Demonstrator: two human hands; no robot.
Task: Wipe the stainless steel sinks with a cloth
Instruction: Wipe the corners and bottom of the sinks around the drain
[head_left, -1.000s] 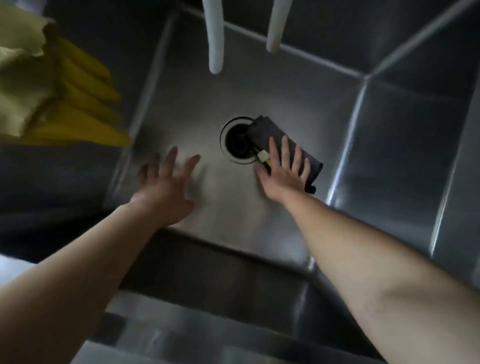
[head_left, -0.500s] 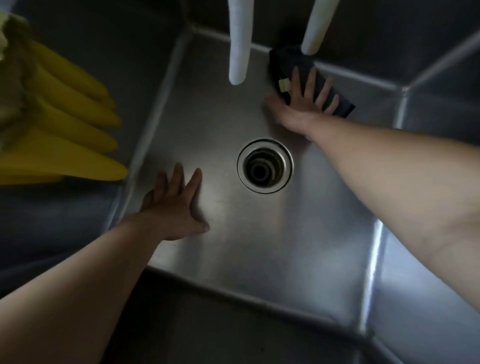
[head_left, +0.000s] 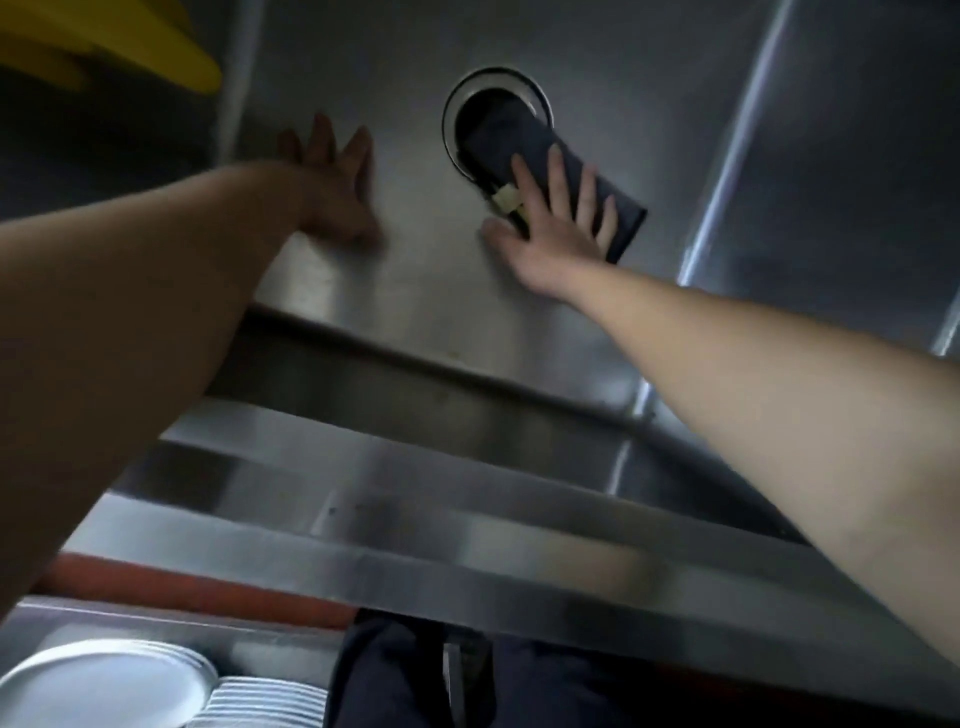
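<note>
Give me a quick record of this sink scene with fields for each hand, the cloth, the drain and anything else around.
right hand: fingers flat, pressing the cloth
left hand: flat on the sink floor, holding nothing
cloth: dark, folded, partly over the drain
drain: partly covered
nearby: yellow gloves top left; plates below the counter

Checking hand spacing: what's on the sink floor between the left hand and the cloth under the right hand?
Nothing: head view shows bare steel sink floor between the left hand and the dark cloth pressed by the right hand.

Brushed, shiny steel sink (head_left: 415, 291); matt dark cloth (head_left: 524, 150) inside
</note>
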